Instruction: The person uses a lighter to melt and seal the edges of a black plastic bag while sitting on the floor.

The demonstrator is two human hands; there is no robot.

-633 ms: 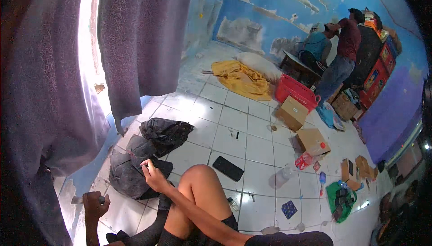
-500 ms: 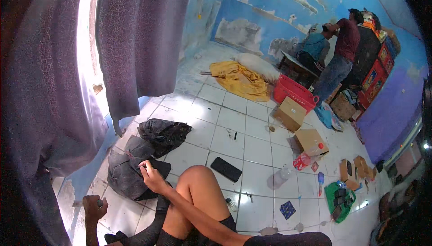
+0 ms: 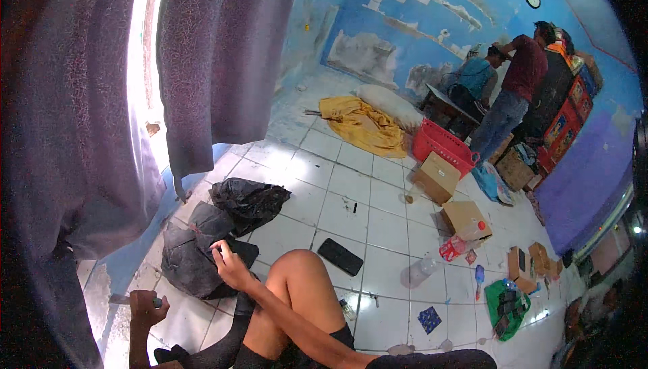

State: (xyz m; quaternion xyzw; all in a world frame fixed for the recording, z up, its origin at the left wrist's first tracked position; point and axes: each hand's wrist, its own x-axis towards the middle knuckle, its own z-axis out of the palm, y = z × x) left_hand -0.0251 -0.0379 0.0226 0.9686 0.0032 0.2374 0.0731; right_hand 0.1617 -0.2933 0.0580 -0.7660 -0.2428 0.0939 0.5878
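My left hand is closed in a fist at the lower left, near the wall's foot. A dark rounded end of a held thing shows at its thumb side; the kind cannot be made out. My right hand reaches across my bent knee, its thumb and fingers pinched together. What it pinches is too small to name. Just beyond that hand lies a dark grey cloth bundle, with a crumpled black plastic bag behind it. My hands are well apart.
A black phone lies right of my knee on white tiles. Farther right are a clear plastic bottle, cardboard boxes, a red basket and a green bag. Two people are at the back. Dark curtains hang left.
The whole view has shifted slightly. My left hand has moved a little up and turned, showing more of its held thing's dark end. My right hand stays pinched, nearly in place.
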